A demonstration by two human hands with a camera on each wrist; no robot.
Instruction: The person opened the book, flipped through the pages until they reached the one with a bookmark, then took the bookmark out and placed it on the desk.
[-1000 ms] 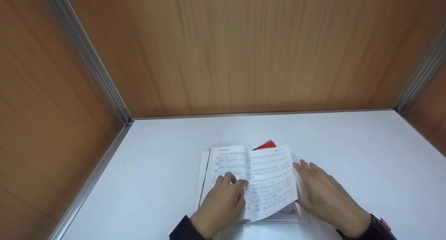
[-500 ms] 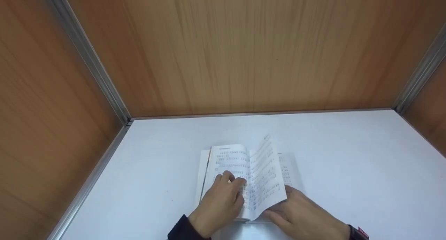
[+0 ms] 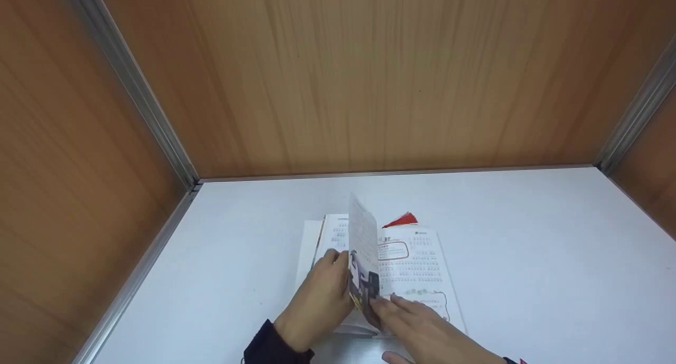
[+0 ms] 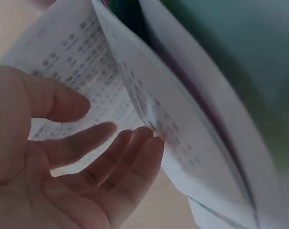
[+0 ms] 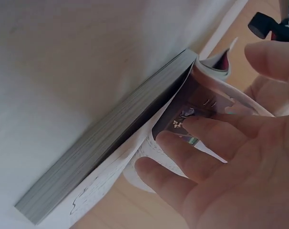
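white pages, black print, one red corner

the book (image 3: 417,269) by the right hand (image 3: 422,327) shows white pages with rows of small black print, a dark outlined box and a green drawn line. the upright page (image 3: 364,269) between both hands carries a dark picture. beyond the fingers a red tassel (image 3: 401,220) peeks out. the table (image 3: 528,248) is pale white, the walls (image 3: 369,78) orange-brown wood grain.

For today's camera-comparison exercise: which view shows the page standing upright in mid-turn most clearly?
The head view: the turning page stands on edge above the open book, between the left hand and right hand. The left wrist view shows only blurred close-up sheets; the right wrist view shows curled pages beside the page block.
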